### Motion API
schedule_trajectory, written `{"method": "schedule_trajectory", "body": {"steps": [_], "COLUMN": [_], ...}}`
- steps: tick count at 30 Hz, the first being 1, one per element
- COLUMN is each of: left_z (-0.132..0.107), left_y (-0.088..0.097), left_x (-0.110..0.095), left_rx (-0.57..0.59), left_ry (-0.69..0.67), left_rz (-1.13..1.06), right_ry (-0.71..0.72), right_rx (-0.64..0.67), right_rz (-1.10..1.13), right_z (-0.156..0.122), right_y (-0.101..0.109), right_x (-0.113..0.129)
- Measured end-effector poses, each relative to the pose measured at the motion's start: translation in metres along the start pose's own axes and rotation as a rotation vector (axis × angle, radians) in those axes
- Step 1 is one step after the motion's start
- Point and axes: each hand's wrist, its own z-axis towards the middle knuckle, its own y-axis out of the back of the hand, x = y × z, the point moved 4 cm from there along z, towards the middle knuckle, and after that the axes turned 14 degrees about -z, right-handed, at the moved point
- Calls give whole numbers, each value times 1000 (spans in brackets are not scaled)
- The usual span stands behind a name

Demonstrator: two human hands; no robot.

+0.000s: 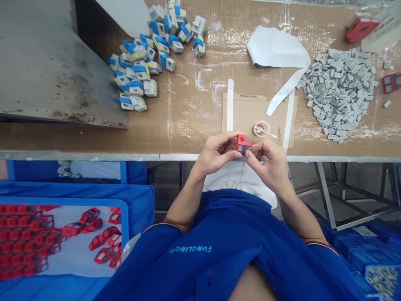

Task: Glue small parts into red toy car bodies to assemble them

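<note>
My left hand (216, 152) grips a small red toy vehicle cab (241, 141) with pale windows and a grey band, just over the table's front edge. On the cab's right side, the thumb and forefinger of my right hand (267, 161) are pinched together against it; whatever sits between those fingertips is hidden. Just beyond my hands, a small clear cup (261, 128) with a white swab stick in it stands on a cardboard sheet (246, 113). To the right lies a heap of small light-grey plastic parts (341, 90).
White and blue toy parts (140, 62) are piled at the back left, near a stained metal panel (56, 71). A white cloth piece (277, 48) lies behind the cup. Red vehicles (361, 29) stand far right. A blue crate (138, 205) at lower left holds rows of red cabs.
</note>
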Motion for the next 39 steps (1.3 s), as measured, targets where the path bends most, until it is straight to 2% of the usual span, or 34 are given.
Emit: {"method": "schedule_trajectory", "body": {"steps": [6,13,19,25,29,39], "left_z": [-2,-2,-2,-4,-6,-4], "left_y": [2,3,4,4,6,5], "left_x": [0,-1,1,2,0,-1], "left_rx": [-16,-20,-39,-20,-39,-37], "left_ry": [12,-28,-21,-5,-12,0], "left_rz": [64,55,81,81,102,92], "right_ry": [-80,-73,-126,-73,-34,-12], "right_rx": [59,48,78,35,51,40], "right_rz": [19,45,84,50,17,-14], "right_z": [3,4,5,2,3,4], "right_y": [2,-1,2,3,0,1], "right_x": [0,1,3,6,6,6]}}
